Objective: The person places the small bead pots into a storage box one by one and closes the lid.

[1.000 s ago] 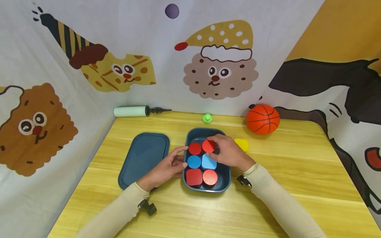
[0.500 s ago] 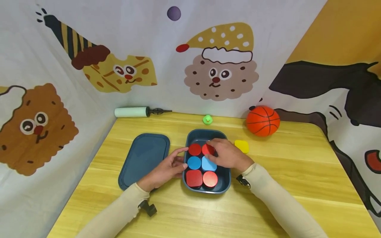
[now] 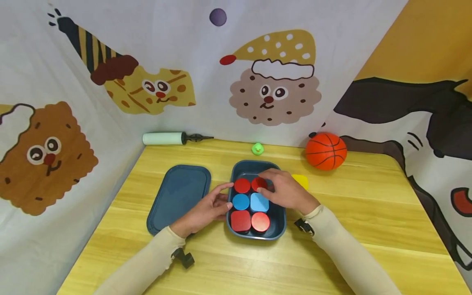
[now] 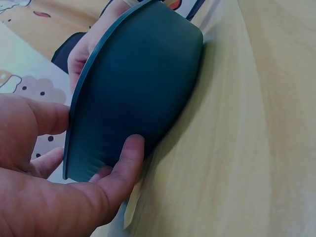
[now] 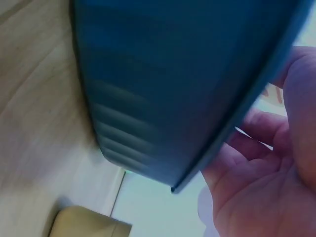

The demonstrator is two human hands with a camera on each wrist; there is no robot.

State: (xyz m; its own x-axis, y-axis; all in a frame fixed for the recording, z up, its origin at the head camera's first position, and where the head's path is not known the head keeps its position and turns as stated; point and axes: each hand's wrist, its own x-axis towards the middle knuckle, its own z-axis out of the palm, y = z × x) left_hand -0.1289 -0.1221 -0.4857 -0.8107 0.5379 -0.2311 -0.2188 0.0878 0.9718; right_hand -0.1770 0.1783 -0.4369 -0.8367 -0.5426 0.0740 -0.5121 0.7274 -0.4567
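"As we look across from the left, what lies first?"

"We find the mint-green hand pump (image 3: pixel 164 138) along the back edge of the wood-grained table (image 3: pixel 387 196), and nearer us the dark blue lid (image 3: pixel 178 196), lying flat."

"And our left hand (image 3: pixel 204 211)?"

"It reaches past the lid, its fingers loosely extended against the dark blue container (image 3: pixel 276 223); our left wrist view shows one fingertip on the outer wall and another at the rim."

"What do we see inside?"

"Six blocks in two columns. On the left we have, from the back, a round red block (image 3: pixel 242 185), a round blue block (image 3: pixel 241 202) and a square red block (image 3: pixel 241 221). On the right come a red disc (image 3: pixel 258 184), a light blue square block (image 3: pixel 259 203) and a coral-red round block (image 3: pixel 260 221). Behind the container sits the green toy duck (image 3: pixel 257 148)."

"Our right hand (image 3: pixel 287 190)?"

"It reaches over the right wall, thumb and forefinger pinching the red disc at the back of the right column. In our right wrist view, the container hides those fingertips."

"Further right?"

"We see the yellow square block (image 3: pixel 301 181) on the table, partly hidden by the hand, then the toy basketball (image 3: pixel 326 151) near the back edge."
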